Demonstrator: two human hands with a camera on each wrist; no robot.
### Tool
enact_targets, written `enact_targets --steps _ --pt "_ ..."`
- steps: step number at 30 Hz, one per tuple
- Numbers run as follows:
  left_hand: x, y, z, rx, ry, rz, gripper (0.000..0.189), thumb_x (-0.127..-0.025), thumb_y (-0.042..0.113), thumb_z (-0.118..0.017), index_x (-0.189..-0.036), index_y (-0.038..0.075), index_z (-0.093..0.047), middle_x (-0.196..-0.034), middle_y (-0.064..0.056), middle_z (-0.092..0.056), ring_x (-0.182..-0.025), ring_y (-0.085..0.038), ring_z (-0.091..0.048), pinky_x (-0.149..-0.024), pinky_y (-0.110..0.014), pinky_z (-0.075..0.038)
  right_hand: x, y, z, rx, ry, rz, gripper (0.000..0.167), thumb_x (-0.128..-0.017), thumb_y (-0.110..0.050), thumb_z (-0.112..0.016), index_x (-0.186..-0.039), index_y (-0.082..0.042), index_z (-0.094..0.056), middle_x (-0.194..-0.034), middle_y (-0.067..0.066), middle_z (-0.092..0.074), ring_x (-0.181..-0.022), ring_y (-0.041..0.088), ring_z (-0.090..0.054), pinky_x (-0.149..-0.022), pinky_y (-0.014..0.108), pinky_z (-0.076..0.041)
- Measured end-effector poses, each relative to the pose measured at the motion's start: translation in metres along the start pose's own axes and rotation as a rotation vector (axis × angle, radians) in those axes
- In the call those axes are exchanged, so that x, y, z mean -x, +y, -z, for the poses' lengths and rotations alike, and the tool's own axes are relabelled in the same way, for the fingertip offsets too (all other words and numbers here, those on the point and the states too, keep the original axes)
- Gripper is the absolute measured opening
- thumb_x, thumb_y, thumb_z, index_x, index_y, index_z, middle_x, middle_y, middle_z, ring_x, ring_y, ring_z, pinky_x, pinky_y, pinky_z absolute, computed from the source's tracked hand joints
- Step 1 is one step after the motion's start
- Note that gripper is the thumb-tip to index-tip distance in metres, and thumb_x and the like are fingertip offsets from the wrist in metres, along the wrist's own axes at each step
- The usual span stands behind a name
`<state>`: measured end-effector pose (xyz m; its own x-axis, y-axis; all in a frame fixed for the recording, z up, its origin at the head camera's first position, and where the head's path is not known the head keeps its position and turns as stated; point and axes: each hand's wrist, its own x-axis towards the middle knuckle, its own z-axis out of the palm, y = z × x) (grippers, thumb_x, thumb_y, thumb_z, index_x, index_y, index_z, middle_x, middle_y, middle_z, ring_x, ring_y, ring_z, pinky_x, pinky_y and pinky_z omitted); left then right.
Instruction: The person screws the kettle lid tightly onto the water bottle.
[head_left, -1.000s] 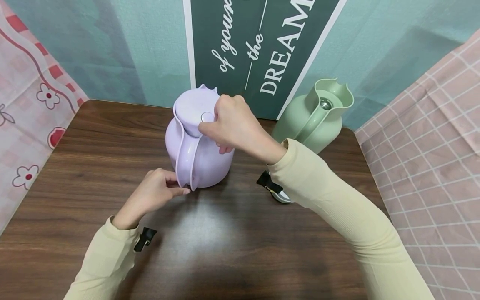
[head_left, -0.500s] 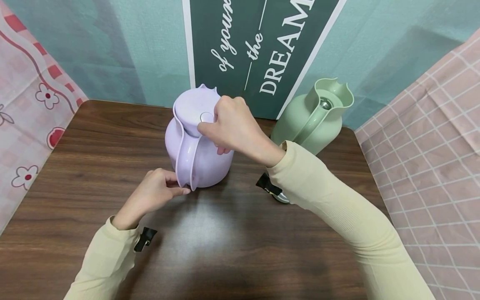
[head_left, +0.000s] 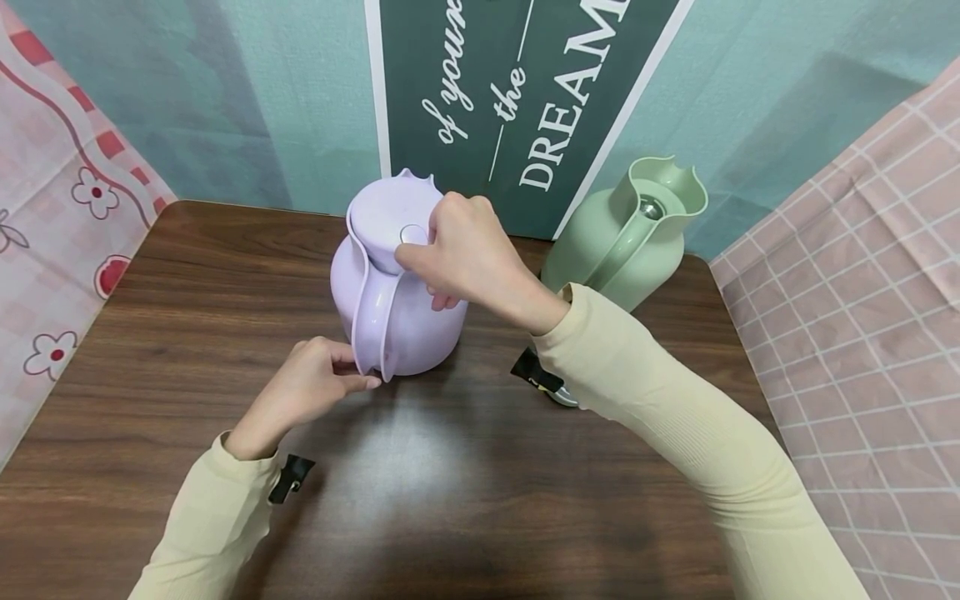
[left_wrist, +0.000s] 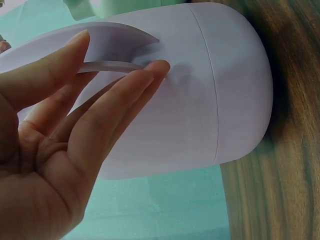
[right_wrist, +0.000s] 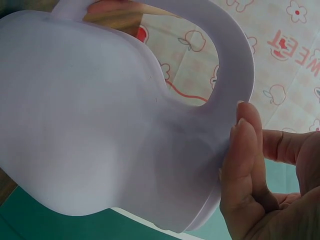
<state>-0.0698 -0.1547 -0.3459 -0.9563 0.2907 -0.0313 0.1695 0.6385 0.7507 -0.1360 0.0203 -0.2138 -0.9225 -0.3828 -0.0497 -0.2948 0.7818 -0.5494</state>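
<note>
A lilac thermos jug [head_left: 427, 333] stands upright on the table, its round lid [head_left: 390, 212] seated inside the collar. My left hand [head_left: 307, 379] pinches the lower end of its handle [head_left: 369, 321]. In the left wrist view, the thumb [left_wrist: 65, 62] lies on one side of the handle and the fingers on the other. My right hand [head_left: 468, 246] holds the lid's right edge at the collar, the thumb over the round button mark. Outside the collar, the right wrist view shows bent fingers [right_wrist: 240, 160]; part of their grip is hidden behind the rim.
A green thermos jug [head_left: 633, 250] with an uncovered silver mouth stands at the back right, partly behind my right forearm. A small silver-rimmed object [head_left: 564, 397] shows beneath that sleeve. A dark lettered panel [head_left: 517, 108] hangs behind, with patterned cloth walls on both sides.
</note>
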Motion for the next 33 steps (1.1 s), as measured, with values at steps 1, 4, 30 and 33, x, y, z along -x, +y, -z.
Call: enact_targets --steps 1,4,30,33 --pt "-0.0001 0.0000 -0.0001 -0.001 -0.001 0.004 0.005 -0.075 0.012 -0.073 -0.073 0.008 -0.071 -0.062 0.004 -0.061 -0.058 -0.011 -0.045 -0.053 -0.027 -0.038 0.0000 -0.0001 0.0000 0.000 0.000 -0.001 0.033 -0.080 -0.014 -0.053 -0.049 -0.002 -0.059 -0.040 0.000 -0.054 -0.035 0.007 -0.054 -0.043 0.024 -0.047" --pt "-0.0002 0.0001 -0.0004 0.003 -0.006 0.008 0.005 -0.076 0.012 -0.073 -0.073 0.008 -0.071 -0.062 0.005 -0.060 -0.059 -0.011 -0.045 -0.054 -0.027 -0.038 0.0001 -0.0002 0.0000 -0.001 -0.001 -0.004 0.033 -0.080 -0.014 -0.053 -0.049 -0.002 -0.059 -0.040 0.000 -0.054 -0.035 0.007 -0.054 -0.043 0.024 -0.047" --pt "0.0014 0.0018 0.0011 -0.005 -0.009 0.022 0.005 -0.076 0.011 -0.073 -0.075 0.007 -0.071 -0.064 0.004 -0.061 -0.060 -0.012 -0.046 -0.055 -0.028 -0.039 -0.0034 0.0033 0.0055 -0.036 -0.076 -0.005 0.025 -0.078 -0.015 -0.059 -0.058 0.001 -0.055 -0.047 0.004 -0.058 -0.038 0.011 -0.057 -0.045 0.025 -0.048" --pt "0.0011 0.0009 0.0006 -0.006 -0.007 0.023 0.005 -0.076 0.011 -0.072 -0.075 0.006 -0.071 -0.064 0.003 -0.061 -0.060 -0.012 -0.046 -0.055 -0.029 -0.039 -0.0038 0.0048 0.0062 -0.026 -0.086 0.002 0.024 -0.078 -0.015 -0.060 -0.060 0.000 -0.054 -0.048 0.005 -0.059 -0.040 0.012 -0.057 -0.046 0.025 -0.048"
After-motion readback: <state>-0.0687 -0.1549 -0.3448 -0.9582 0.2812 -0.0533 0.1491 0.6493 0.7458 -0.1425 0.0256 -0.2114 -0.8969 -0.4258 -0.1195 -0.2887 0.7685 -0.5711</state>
